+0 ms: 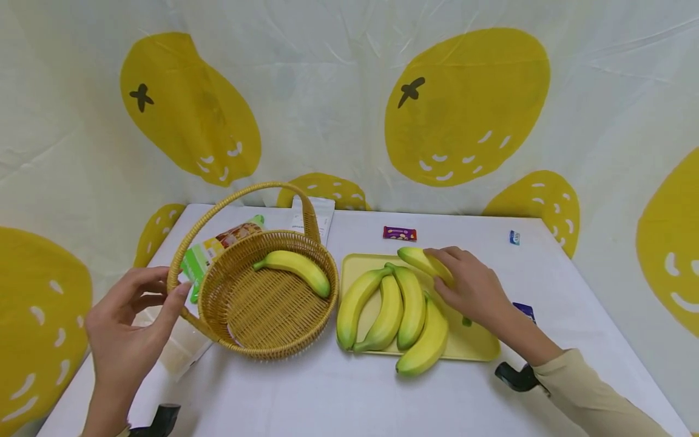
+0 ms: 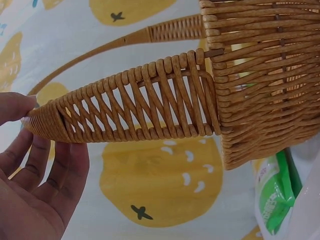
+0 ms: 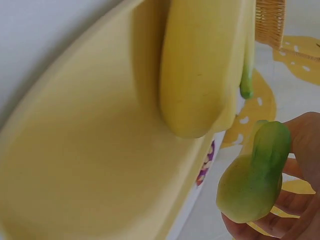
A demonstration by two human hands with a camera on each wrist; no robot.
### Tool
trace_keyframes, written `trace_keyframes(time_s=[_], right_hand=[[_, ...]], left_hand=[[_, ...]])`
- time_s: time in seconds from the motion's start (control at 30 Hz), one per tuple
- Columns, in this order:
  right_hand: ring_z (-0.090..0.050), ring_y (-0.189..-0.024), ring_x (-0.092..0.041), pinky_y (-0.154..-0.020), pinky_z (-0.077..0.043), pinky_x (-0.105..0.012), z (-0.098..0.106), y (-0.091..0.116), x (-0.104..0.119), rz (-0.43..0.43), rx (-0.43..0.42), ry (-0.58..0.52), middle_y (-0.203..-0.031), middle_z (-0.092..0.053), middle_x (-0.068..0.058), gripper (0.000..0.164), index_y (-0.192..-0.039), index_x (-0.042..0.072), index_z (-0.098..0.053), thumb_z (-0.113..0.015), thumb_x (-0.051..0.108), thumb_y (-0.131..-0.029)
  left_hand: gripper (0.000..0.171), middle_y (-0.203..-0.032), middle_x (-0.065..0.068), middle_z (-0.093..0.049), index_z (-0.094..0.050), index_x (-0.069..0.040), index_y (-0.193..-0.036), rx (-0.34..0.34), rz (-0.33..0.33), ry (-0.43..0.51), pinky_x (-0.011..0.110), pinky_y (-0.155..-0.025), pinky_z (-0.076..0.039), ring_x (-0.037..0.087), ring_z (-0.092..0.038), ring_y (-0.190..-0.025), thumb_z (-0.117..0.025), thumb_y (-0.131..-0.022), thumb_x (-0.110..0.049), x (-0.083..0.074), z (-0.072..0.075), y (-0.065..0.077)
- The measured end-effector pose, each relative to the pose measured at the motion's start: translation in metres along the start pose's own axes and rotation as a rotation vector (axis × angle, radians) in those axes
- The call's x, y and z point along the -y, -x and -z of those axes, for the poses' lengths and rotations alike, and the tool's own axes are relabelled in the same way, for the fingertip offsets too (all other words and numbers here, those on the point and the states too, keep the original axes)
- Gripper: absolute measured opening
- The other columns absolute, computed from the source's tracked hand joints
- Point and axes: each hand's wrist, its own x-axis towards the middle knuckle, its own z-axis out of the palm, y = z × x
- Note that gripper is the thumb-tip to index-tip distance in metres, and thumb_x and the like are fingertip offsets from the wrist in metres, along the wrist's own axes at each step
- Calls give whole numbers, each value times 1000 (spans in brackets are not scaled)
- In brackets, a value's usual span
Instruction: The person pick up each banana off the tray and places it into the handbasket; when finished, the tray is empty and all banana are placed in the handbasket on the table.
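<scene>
Left hand [image 1: 128, 328]: you pinch the basket handle [image 1: 209, 215]. Right hand [image 1: 469, 285]: gripping a banana [image 1: 426, 262], tray's [image 1: 477, 347] far side. Probably light, firm, smooth; hold mid-body.

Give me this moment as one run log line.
left grip: holds basket handle; right grip: holds banana; basket: another banana inside; tray: four bananas, one overhanging near edge

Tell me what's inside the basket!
Inside the basket is one yellow banana with green ends, lying toward the far right side. The woven floor shows in front of it. The banana covers whatever is right underneath, so I can't see that.
</scene>
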Motion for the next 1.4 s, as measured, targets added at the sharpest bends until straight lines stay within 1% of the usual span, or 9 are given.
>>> trace_keyframes(time_s=[0.13,0.33,0.6,0.67,0.8,0.83,1.03,1.2,1.4], right_hand=[[-65,-109,-37,-73,-63,-53,4,-7,6,28,-15,13,-125,-67,-17,56,-143,11,-64,-80,10,-89],[-65,-109,-38,-71,-62,-53,10,-12,15,40,-7,29,-124,-67,-17,54,-143,11,-65,-78,11,-90],[-65,-109,-37,-73,-62,-53,17,-19,29,98,-28,19,-124,-68,-16,52,-142,11,-66,-76,10,-90],[-65,-110,-36,-75,-62,-54,19,-22,32,102,-26,10,-124,-68,-15,52,-141,11,-66,-75,10,-91],[-65,-110,-36,-76,-62,-53,22,-27,39,110,-25,-3,-124,-68,-15,52,-141,11,-66,-75,10,-90],[-65,-110,-36,-76,-62,-53,23,-28,40,116,-30,-4,-124,-68,-15,51,-141,11,-66,-75,11,-90],[-64,-107,-33,-71,-61,-50,27,-36,47,160,-72,-6,-121,-68,-13,51,-141,12,-66,-75,11,-90],[-64,-108,-31,-66,-60,-46,29,-44,56,188,-85,-20,-124,-67,-10,53,-143,13,-65,-75,12,-90],[-64,-110,-30,-59,-59,-44,26,-50,67,203,-79,-40,-125,-68,-8,51,-141,14,-67,-75,13,-91]], left_hand=[[33,-104,9,-73,-74,10,-113,6,16,-26,12,-79,-56,12,-63,-81,-79,-81,18,-3,1,-1],[34,-104,10,-73,-74,9,-114,32,32,-51,12,-79,-56,11,-64,-81,-79,-81,18,-5,2,-1],[36,-102,9,-73,-74,8,-114,42,33,-62,12,-79,-56,11,-64,-82,-80,-80,19,-5,6,-2],[35,-101,14,-73,-74,8,-113,44,39,-62,12,-79,-56,11,-64,-82,-80,-80,19,-5,6,-2],[34,-101,17,-72,-75,8,-112,39,41,-56,12,-78,-56,12,-64,-82,-80,-80,18,-4,5,-2],[34,-101,18,-72,-75,9,-112,40,39,-52,12,-78,-56,12,-64,-82,-80,-80,18,-4,5,-2],[34,-103,6,-74,-75,8,-113,39,22,-54,12,-79,-56,11,-64,-82,-80,-81,18,-5,3,-4],[34,-104,5,-74,-75,7,-113,33,26,-57,12,-79,-55,11,-64,-82,-81,-82,16,-5,2,-5],[34,-103,8,-74,-75,8,-113,24,26,-36,12,-77,-56,13,-64,-80,-80,-80,18,-4,3,-2]])
